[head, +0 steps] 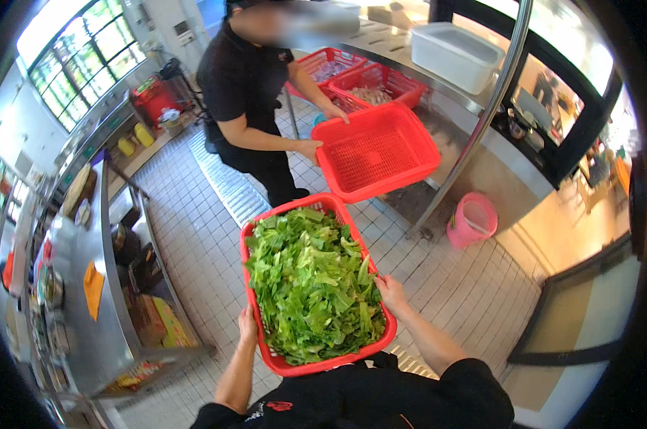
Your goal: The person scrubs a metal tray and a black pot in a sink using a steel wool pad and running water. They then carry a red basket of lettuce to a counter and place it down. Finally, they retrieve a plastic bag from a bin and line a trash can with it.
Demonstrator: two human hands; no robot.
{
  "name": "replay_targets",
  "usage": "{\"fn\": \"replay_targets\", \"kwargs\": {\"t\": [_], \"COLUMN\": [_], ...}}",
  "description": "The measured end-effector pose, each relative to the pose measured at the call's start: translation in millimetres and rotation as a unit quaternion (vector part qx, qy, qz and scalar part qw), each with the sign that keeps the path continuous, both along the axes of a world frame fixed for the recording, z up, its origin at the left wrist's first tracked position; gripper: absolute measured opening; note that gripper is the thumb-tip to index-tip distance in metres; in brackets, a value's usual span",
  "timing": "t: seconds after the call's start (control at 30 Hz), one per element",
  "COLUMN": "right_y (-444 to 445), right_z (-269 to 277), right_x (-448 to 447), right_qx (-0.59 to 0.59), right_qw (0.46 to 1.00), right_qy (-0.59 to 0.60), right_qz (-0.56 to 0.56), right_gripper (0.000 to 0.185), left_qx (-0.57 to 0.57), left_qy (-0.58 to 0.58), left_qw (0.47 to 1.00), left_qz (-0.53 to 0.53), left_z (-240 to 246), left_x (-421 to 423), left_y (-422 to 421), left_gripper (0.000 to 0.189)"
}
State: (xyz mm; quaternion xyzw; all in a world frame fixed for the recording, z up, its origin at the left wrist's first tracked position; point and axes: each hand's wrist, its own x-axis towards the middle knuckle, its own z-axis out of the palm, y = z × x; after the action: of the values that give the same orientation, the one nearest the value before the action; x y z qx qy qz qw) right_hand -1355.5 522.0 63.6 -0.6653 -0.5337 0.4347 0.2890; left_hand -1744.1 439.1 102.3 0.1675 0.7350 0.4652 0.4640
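A red plastic basket (pixel 390 327) heaped with chopped leafy greens (pixel 313 284) is held in front of my body. My left hand (pixel 248 325) grips its left rim and my right hand (pixel 390 294) grips its right rim. Just beyond it, a co-worker in dark clothes (pixel 243 75) holds a second red basket (pixel 377 153) with both hands; nothing shows inside that one. The near edge of the co-worker's basket lies close to the far rim of mine; whether they touch I cannot tell.
At left runs a steel table (pixel 101 343) with an orange cloth (pixel 93 289). A metal pole (pixel 468 139) and pink bucket (pixel 471 220) stand at right. Filled red baskets (pixel 409 96) sit beside a steel counter bearing a white lidded tub (pixel 455 59). The floor is tiled.
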Motion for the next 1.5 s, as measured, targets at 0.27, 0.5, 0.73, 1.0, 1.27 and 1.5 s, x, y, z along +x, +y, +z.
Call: {"fn": "replay_targets", "kwargs": {"t": [0.27,0.5,0.73,1.0,1.27,1.5], "right_y": [-14.4,-18.6,-14.1,-2.2,-0.8,-14.7], "right_z": [-37.2,-33.8,-20.7,-19.0,-24.0,-26.1], "right_x": [-11.3,-24.4,-22.2,-10.2,-8.8,-16.1], "right_qx": [-0.063,-0.047,-0.051,-0.045,-0.013,0.017], "right_qw": [0.998,0.998,0.998,0.999,1.0,1.0], "right_qy": [-0.001,0.003,-0.018,-0.015,-0.022,-0.002], "right_qz": [-0.007,-0.041,-0.023,0.003,0.017,-0.016], "right_gripper": [0.032,0.033,0.036,0.037,0.041,0.04], "left_qx": [-0.036,0.012,0.007,0.001,0.017,0.031], "left_qy": [-0.031,-0.026,-0.045,-0.045,-0.011,0.032], "left_qw": [0.999,1.0,0.999,0.998,1.0,0.998], "left_qz": [0.012,-0.003,-0.022,-0.039,0.018,-0.032], "left_z": [-54.2,-66.9,-78.6,-64.5,-57.6,-71.9], "left_x": [-21.4,-31.3,-39.4,-27.8,-19.7,-28.5], "left_y": [-1.9,13.1,3.0,-7.3,-9.0,-1.4], "left_gripper": [0.028,0.03,0.029,0.032,0.032,0.036]}}
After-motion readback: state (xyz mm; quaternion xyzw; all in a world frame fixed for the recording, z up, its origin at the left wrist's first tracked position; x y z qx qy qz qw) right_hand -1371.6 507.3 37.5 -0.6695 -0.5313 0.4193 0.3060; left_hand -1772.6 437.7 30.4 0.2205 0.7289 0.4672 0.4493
